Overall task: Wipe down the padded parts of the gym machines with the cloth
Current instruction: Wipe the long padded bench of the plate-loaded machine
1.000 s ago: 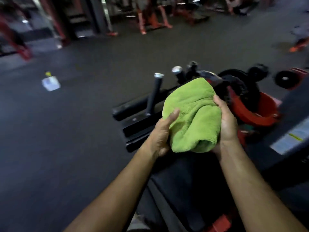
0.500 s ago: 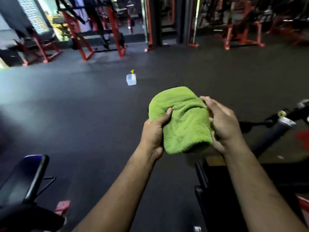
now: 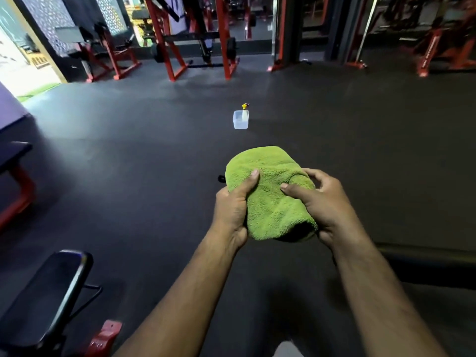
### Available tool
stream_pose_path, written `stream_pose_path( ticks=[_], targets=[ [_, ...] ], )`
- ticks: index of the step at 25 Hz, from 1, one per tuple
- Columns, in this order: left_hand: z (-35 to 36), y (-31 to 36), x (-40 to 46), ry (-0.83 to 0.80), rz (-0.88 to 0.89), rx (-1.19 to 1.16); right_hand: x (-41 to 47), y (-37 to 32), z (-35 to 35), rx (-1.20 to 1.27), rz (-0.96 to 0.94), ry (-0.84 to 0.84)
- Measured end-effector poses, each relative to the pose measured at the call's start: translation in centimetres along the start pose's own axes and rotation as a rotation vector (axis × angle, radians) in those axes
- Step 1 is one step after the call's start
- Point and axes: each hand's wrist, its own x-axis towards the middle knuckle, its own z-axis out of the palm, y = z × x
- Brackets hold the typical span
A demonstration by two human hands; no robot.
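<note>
No legible text, labels, brands or numbers in the gym view.

The green cloth (image 3: 268, 194) at the centre carries no print or tag that can be read, and the clear spray bottle (image 3: 241, 119) standing on the floor at about twelve o'clock shows no readable label. The red machine frames (image 3: 224, 39) from eleven to one o'clock bear no lettering that can be made out; a red upright (image 3: 428, 54) at about two o'clock shows faint marks along its length, too blurred to read. The black pad (image 3: 43, 292) at seven o'clock is unmarked.
</note>
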Motion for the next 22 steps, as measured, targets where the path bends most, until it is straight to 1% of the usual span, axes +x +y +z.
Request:
stream_pose_path(
  ticks=[3,5,8,11,14,17,19,22],
  targets=[
    [1.2,1.9,10.2,0.002,0.023,0.0,10.2,0.1,1.7,0.219,0.07,0.008],
    [2.4,3.5,16.4,0.038,0.051,0.0,17.2,-0.7,3.0,0.33,0.109,-0.053],
    [3.9,6.7,24.6,0.134,0.057,-0.015,26.9,-3.0,5.5,0.415,0.154,-0.153],
    [4.8,9.9,32.4,0.196,0.061,-0.085,36.0,-4.7,9.3,0.418,0.22,-0.273],
    [4.3,12.4,39.3,0.219,0.062,-0.12,43.2,-4.6,13.0,0.42,0.278,-0.36],
    [2.9,15.0,47.1,0.169,0.052,-0.058,51.1,-3.7,17.3,0.403,0.319,-0.4],
    [1.6,17.3,52.6,0.128,0.033,0.015,56.9,-3.5,21.1,0.379,0.312,-0.465],
    [-0.6,21.0,61.8,0.138,0.051,0.003,65.6,-3.7,27.4,0.31,0.28,-0.577]
  ],
)
